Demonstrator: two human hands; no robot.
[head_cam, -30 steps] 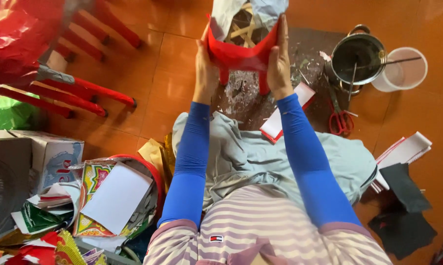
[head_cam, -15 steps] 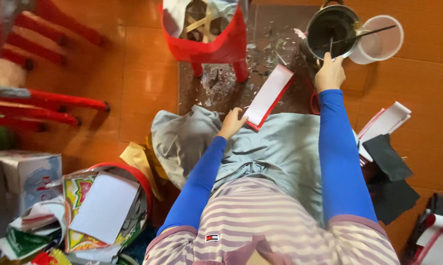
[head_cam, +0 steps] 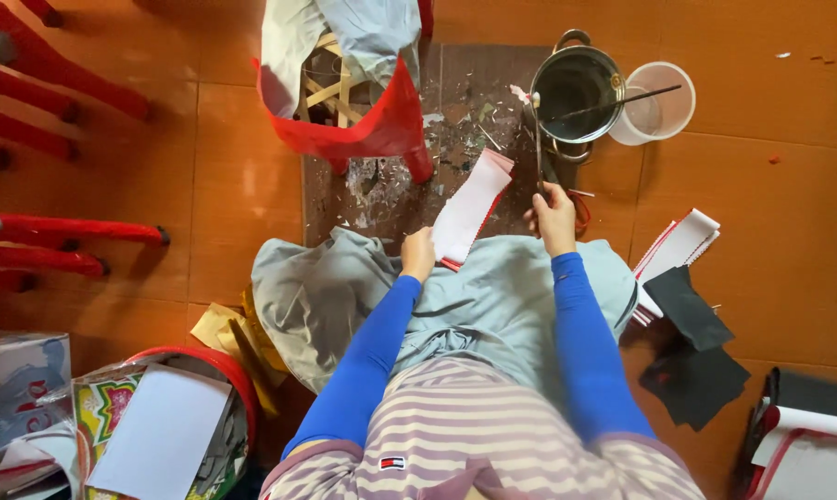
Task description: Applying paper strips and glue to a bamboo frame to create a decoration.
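My left hand (head_cam: 418, 254) holds a flat stack of white sheets with red edges (head_cam: 470, 206) over the grey cloth (head_cam: 363, 296) on my lap. My right hand (head_cam: 555, 217) grips a thin stick (head_cam: 537, 148) that points away from me, its pale tip by the rim of a dark metal pot (head_cam: 576, 88). A second thin stick (head_cam: 622, 100) lies across the pot towards a clear plastic cup (head_cam: 654, 106). Both stand on a dark board (head_cam: 381, 190) strewn with paper scraps. Red-handled scissors (head_cam: 580, 211) lie just beyond my right hand.
A red plastic container (head_cam: 363, 125) with wooden pieces and pale cloth stands at the board's far left. Red chair legs (head_cam: 66, 231) line the left. White and black sheets (head_cam: 692, 278) lie at the right. A red bucket with paper (head_cam: 173, 426) and boxes sit near left.
Both hands let go of the red container, which now stands farther off. My left hand took up the sheet stack. My right hand reached to the pot and drew back holding the stick.
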